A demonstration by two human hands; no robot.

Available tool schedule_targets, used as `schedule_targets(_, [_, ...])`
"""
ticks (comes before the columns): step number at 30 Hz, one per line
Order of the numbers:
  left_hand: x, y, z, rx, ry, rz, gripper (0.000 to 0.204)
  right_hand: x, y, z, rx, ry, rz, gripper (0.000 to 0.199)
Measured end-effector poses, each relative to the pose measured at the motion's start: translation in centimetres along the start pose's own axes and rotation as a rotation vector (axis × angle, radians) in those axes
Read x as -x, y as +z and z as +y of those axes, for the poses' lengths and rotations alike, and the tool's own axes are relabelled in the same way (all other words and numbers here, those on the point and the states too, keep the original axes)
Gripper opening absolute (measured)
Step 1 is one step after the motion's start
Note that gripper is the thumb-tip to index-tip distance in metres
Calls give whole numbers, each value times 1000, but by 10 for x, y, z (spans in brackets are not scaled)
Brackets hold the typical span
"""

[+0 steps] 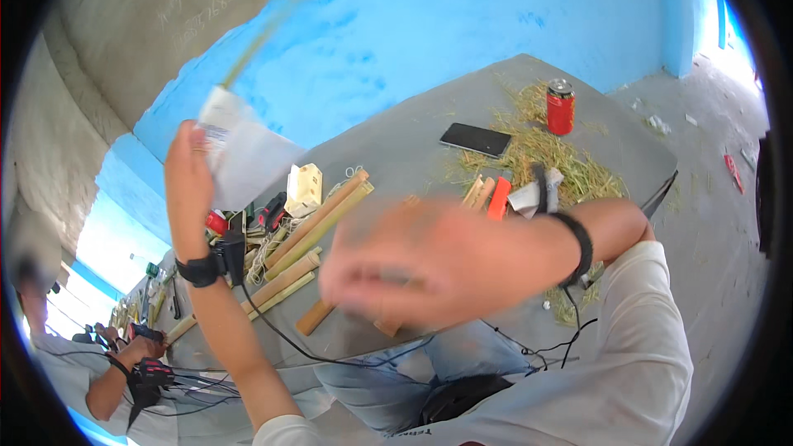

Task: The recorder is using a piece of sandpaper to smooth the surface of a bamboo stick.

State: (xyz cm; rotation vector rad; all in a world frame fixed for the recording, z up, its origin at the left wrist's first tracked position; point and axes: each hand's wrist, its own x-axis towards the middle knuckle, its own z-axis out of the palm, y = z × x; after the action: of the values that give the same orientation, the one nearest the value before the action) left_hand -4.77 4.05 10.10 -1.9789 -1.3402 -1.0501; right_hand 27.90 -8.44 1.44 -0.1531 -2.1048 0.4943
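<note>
Right hand (429, 260) nearest, blurred over the table (413, 157), fingers look spread, holding nothing visible. Left hand (188, 182) raised, gripping white paper (244, 153) and a thin stalk (248, 54). Bamboo sticks (310, 239) lie below; phone (475, 139), red can (560, 107), straw (562, 161) farther back.

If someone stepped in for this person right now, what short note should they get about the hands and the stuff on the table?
Left hand: raised, holding a white sheet with a thin stick above it.
Right hand: blurred, open, sweeping across in front of the table; seems to hold nothing.
On the table: bamboo pieces, straw, a phone, a red can.
How far the work has got cannot be told.
</note>
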Motion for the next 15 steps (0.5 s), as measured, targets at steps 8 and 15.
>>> schedule_targets(8, [39, 1, 69, -31, 109, 0, 8, -47, -61, 91, 1120, -134, 415, 23])
schedule_targets(15, [65, 14, 60, 56, 74, -109, 11, -38, -46, 119, 873, 218, 153, 24])
